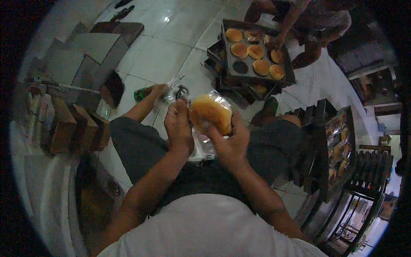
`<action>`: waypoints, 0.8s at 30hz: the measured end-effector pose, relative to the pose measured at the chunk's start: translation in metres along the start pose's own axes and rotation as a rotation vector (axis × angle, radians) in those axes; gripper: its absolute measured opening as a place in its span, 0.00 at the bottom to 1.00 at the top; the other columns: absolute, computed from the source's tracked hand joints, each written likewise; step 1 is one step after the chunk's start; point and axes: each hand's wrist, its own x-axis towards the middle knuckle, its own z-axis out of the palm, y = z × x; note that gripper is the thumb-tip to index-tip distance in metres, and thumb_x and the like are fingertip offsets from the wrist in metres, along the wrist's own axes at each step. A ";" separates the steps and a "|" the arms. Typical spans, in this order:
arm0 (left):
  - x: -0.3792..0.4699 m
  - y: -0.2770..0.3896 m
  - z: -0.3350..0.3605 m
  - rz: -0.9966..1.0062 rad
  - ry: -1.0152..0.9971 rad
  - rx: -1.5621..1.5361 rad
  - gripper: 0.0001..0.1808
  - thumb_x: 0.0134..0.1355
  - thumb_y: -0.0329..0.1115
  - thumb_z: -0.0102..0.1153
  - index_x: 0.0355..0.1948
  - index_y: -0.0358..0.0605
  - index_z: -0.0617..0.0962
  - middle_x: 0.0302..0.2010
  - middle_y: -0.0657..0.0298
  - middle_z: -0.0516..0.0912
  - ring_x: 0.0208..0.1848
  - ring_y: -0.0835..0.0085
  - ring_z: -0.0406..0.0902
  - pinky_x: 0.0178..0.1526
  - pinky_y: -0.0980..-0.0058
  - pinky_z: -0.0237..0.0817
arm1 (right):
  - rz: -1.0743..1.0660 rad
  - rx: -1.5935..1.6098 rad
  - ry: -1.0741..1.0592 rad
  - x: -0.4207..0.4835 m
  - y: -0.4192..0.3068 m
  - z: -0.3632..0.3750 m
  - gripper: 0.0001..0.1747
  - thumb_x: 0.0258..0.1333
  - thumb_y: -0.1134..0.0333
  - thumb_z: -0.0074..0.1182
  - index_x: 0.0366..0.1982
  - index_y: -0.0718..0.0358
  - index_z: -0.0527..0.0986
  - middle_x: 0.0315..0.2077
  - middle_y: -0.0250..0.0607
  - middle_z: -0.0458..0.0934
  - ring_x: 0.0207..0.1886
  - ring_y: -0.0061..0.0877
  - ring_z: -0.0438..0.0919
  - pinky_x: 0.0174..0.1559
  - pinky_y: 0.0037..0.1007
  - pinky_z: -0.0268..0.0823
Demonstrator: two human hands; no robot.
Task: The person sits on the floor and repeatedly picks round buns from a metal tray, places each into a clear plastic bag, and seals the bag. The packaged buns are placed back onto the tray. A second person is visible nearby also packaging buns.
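A round golden bun [210, 112] sits in a clear plastic bag [218, 100] above my lap. My right hand [232, 141] grips the bagged bun from the right, its thumb across the near side. At the bag's left edge, my left hand [179, 128] has its fingers drawn together on the plastic; the exact pinch is partly hidden. Just beyond it on the floor is a round metal object [182, 92] with clear plastic around it, too blurred to name. White plastic packaging [203, 149] bearing small print lies on my lap under the hands.
Ahead, a dark metal baking tray [240, 66] of buns tops stacked trays. A co-worker's hand [276, 43] reaches into it. On the right stands another tray [350, 154] with wrapped buns. Cardboard boxes [64, 125] stand to the left on the tiled floor [170, 48].
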 end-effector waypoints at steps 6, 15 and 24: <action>-0.046 0.029 0.021 -0.016 -0.291 0.004 0.37 0.56 0.28 0.78 0.63 0.37 0.72 0.57 0.55 0.81 0.58 0.66 0.81 0.61 0.68 0.76 | 0.486 1.070 -0.259 -0.007 -0.001 -0.036 0.24 0.72 0.56 0.58 0.56 0.70 0.76 0.51 0.43 0.84 0.48 0.23 0.84 0.48 0.30 0.79; -0.079 0.020 -0.024 -0.229 -0.281 -0.019 0.42 0.72 0.72 0.40 0.70 0.49 0.69 0.65 0.56 0.76 0.68 0.58 0.74 0.70 0.52 0.65 | -0.594 -0.362 -0.195 -0.061 0.017 0.023 0.35 0.73 0.53 0.51 0.70 0.71 0.65 0.63 0.61 0.74 0.64 0.47 0.77 0.56 0.47 0.76; -0.084 0.027 -0.033 -0.482 -0.146 -0.248 0.37 0.76 0.66 0.41 0.71 0.48 0.68 0.66 0.56 0.76 0.67 0.61 0.75 0.64 0.58 0.72 | -0.482 -0.505 -0.073 -0.030 0.014 -0.011 0.17 0.65 0.53 0.58 0.45 0.56 0.85 0.49 0.48 0.85 0.47 0.46 0.84 0.50 0.44 0.77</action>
